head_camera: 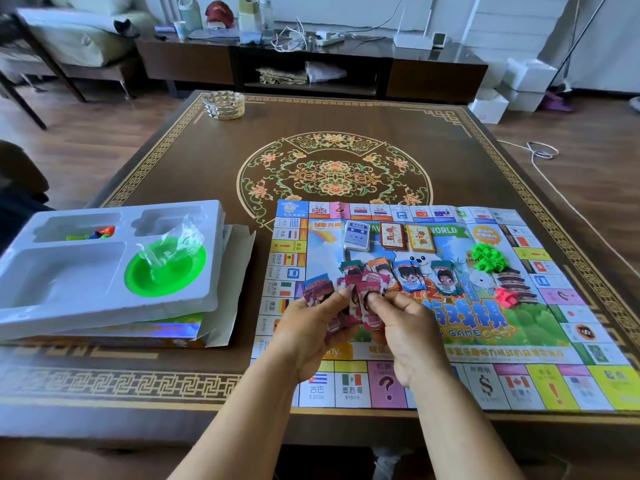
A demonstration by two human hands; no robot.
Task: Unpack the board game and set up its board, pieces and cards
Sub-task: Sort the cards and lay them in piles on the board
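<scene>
The paper game board [519, 351] lies unfolded on the right half of the table. My left hand [308, 327] grips a fan of small play-money notes [346, 299], and my right hand [405, 327] pinches the front pink notes of that fan. More note piles [408, 271] lie in a row on the board just beyond my hands. Three card decks [391, 235] sit side by side higher up. Green houses [488, 259] and pink pieces [505, 296] lie on the board's right side.
A white plastic insert tray [104, 299] rests on the game box [138, 332] at the left, holding a green bowl [166, 268], crumpled plastic wrap and coloured pawns [93, 233]. A glass ashtray [223, 105] stands at the table's far edge.
</scene>
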